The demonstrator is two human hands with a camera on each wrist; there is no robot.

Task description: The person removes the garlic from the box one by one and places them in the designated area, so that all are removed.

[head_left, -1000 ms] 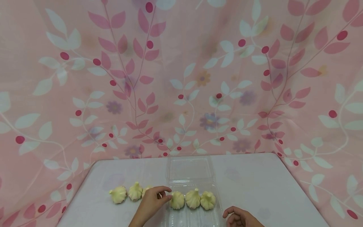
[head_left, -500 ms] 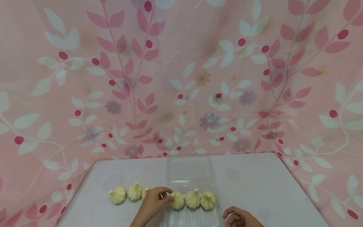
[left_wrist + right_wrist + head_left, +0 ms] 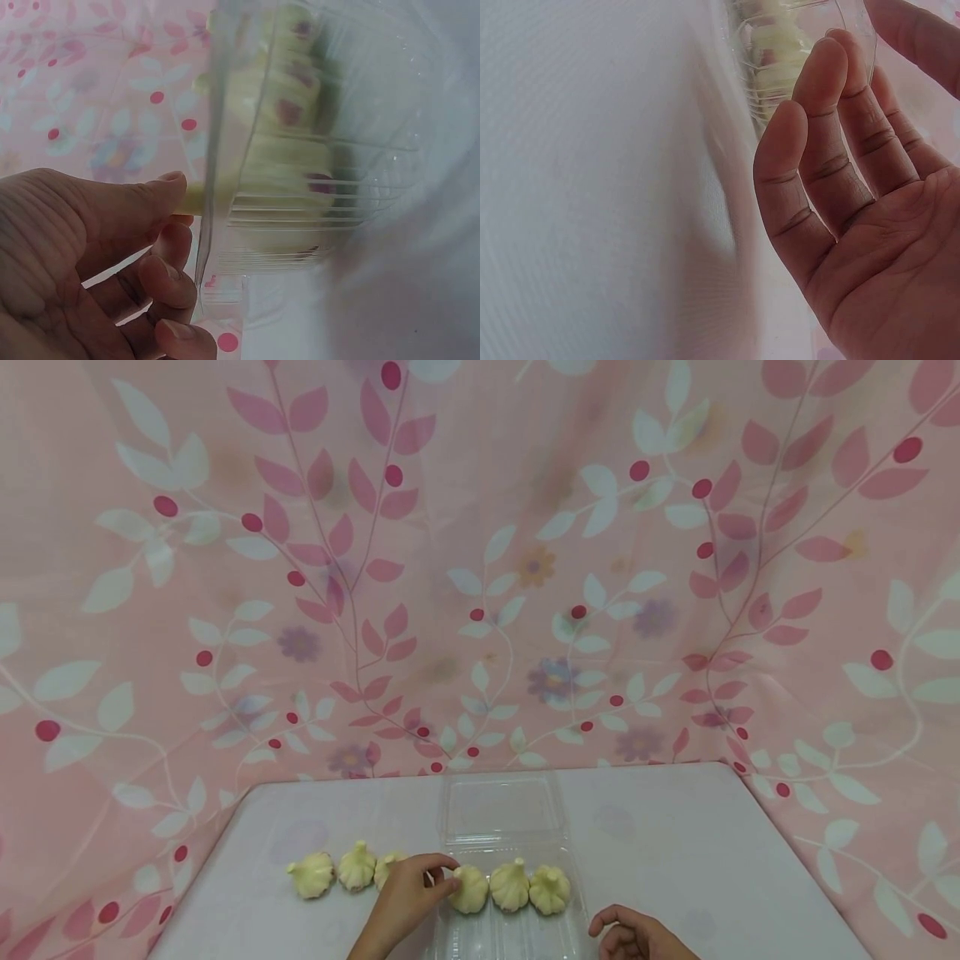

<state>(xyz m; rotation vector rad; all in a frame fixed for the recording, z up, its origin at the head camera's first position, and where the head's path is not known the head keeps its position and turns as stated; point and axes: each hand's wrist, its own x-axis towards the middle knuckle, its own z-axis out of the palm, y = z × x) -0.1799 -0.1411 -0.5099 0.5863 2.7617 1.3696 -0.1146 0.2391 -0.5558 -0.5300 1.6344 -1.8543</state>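
A clear plastic clamshell box (image 3: 504,935) lies unfolded on the table, with three garlic bulbs in a row across its tray. My left hand (image 3: 411,893) pinches the stem of the leftmost garlic bulb (image 3: 472,891) between thumb and forefinger; in the left wrist view that stem (image 3: 193,199) pokes up past the box's edge. To its right sit the middle bulb (image 3: 511,887) and the right-hand bulb (image 3: 551,891). Just off the box's right side rests my right hand (image 3: 636,935), fingers loosely bent and holding nothing; the right wrist view shows its palm (image 3: 900,247).
Three more garlic bulbs lie on the white tabletop (image 3: 712,835) left of the box: one far left (image 3: 312,876), one beside it (image 3: 357,867), and one (image 3: 387,865) partly hidden by my left hand. The box's transparent lid (image 3: 502,810) lies flat behind. A pink floral cloth (image 3: 480,527) hangs at the back.
My left hand has shifted very slightly right, its thumb and forefinger closing in on the leftmost bulb's stem. The right hand and the bulbs stay where they were.
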